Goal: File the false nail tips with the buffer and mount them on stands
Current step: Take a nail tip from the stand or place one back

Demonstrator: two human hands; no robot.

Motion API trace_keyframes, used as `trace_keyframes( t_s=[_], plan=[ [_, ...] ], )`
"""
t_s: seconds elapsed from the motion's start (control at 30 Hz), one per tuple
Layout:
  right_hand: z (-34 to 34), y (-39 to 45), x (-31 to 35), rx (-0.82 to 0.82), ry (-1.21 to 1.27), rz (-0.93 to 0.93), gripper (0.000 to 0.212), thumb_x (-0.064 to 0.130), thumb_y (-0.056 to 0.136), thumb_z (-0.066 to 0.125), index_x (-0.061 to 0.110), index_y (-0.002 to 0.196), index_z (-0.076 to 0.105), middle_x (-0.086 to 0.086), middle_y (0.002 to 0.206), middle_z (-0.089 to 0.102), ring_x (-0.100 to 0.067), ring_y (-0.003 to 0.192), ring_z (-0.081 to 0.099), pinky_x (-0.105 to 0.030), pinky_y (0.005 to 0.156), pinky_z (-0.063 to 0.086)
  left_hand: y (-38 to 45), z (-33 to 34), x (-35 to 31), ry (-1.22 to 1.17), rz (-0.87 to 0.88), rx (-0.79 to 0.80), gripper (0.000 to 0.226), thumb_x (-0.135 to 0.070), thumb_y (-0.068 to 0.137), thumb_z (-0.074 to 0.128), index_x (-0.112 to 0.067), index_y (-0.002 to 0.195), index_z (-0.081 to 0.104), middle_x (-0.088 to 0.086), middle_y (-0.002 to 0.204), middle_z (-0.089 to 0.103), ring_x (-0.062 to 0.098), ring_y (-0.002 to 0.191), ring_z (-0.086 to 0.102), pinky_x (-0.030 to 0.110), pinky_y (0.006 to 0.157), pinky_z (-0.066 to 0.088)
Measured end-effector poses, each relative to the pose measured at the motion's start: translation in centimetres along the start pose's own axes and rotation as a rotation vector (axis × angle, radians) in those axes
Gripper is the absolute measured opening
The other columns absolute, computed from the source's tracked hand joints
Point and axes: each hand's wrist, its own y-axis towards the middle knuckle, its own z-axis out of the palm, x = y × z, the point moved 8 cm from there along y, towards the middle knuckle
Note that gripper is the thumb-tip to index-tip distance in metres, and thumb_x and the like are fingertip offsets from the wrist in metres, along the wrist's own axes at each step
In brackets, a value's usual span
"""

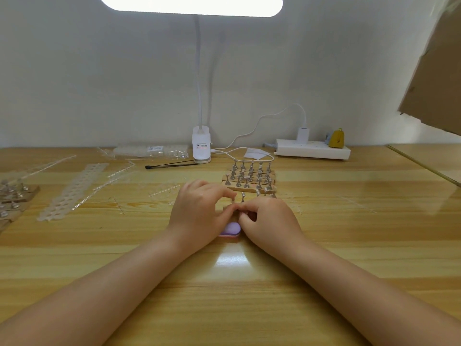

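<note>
Both hands' curled fingers together over purple buffer, grasp unclear, beside stands.

There is one view only, from a camera on the person's head, so no second view shares any of the scene. It looks forward and slightly down across a wooden table toward a white wall at the far edge. Both forearms run in from the near corners, and the left hand and right hand meet close to the frame's centre. The wide lens takes in a lamp head at the top edge.
</note>
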Motion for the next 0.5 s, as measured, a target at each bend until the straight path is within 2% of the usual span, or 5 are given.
trace_keyframes(
  t_s=[0.1, 0.5],
  plan=[
    [-0.1, 0.0, 0.0, -0.007, -0.004, -0.001, 0.033, 0.021, 0.087, 0.053, 0.034, 0.110, 0.071, 0.006, 0.095, 0.073, -0.016, 0.088, 0.062, -0.034, 0.074, 0.052, 0.0, 0.1, 1.0, -0.130, -0.108, 0.011, 0.028, -0.023, 0.078, 0.078, -0.021, 0.104, 0.067, -0.014, 0.092, 0.070, 0.015, 0.094, 0.063, 0.038, 0.088, 0.041],
    [-0.4, -0.2, 0.2, -0.029, -0.005, -0.028, 0.031, 0.021, 0.088, 0.053, 0.029, 0.111, 0.072, 0.006, 0.093, 0.073, -0.013, 0.087, 0.061, -0.031, 0.072, 0.049, 0.2, 0.1, 1.5, -0.242, -0.165, 0.042, 0.030, -0.025, 0.077, 0.079, -0.022, 0.104, 0.066, -0.017, 0.091, 0.070, 0.008, 0.090, 0.063, 0.046, 0.089, 0.044]
  ],
)
